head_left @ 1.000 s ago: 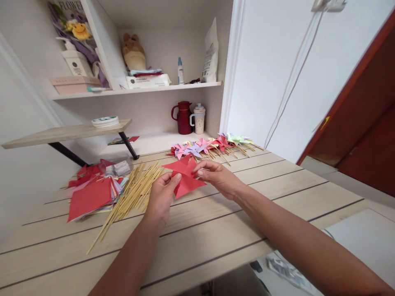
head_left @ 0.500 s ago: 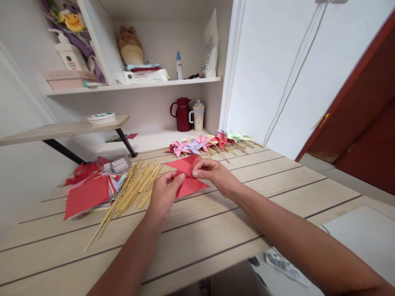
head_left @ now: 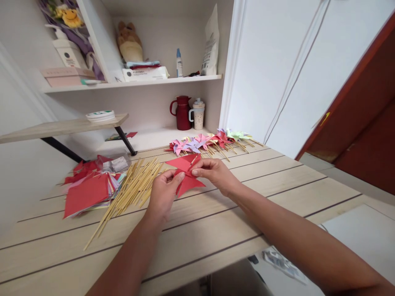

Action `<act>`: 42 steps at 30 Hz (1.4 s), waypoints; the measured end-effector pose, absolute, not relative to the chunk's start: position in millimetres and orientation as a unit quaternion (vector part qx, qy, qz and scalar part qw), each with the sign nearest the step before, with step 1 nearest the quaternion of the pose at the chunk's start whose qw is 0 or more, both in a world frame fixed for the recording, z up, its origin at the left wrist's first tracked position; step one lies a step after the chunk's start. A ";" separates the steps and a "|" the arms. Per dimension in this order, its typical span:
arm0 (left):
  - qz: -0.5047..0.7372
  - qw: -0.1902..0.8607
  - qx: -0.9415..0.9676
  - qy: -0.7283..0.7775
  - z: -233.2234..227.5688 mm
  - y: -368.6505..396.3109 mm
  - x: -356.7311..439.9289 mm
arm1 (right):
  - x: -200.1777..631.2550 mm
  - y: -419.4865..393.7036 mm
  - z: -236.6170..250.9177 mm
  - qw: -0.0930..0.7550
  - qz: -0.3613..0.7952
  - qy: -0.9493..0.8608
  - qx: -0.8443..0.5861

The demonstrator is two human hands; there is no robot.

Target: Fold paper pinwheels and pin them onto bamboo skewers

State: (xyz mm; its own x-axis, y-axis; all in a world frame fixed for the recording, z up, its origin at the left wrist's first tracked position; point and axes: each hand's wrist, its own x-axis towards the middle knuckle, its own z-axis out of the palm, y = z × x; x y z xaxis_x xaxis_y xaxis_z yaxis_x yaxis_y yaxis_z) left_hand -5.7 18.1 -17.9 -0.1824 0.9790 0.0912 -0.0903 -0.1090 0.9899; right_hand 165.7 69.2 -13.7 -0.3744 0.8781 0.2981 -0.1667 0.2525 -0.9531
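Head view is showing my left hand (head_left: 162, 193) and right hand (head_left: 212, 172) pinching the red paper pinwheel (head_left: 186, 174) between fingertips, just above the counter (head_left: 216, 230). Bare boards are lying open toward the near edge and to my right, while bamboo sticks (head_left: 132, 191) are crowding my left. Its blades are fanning flat, one tip pointing away from me toward the finished pinwheels (head_left: 210, 142).

Both forearms reach forward, the left hand (head_left: 163, 192) and right hand (head_left: 214, 174) close together, fingertips pinched (thumbs facing inward), wrists nearly straight.
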 end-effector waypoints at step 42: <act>0.536 0.330 0.545 0.553 -18.7 21.1 -5.5 | 163.1 70.5 -13.8 0.521 0.370 -0.697 -0.325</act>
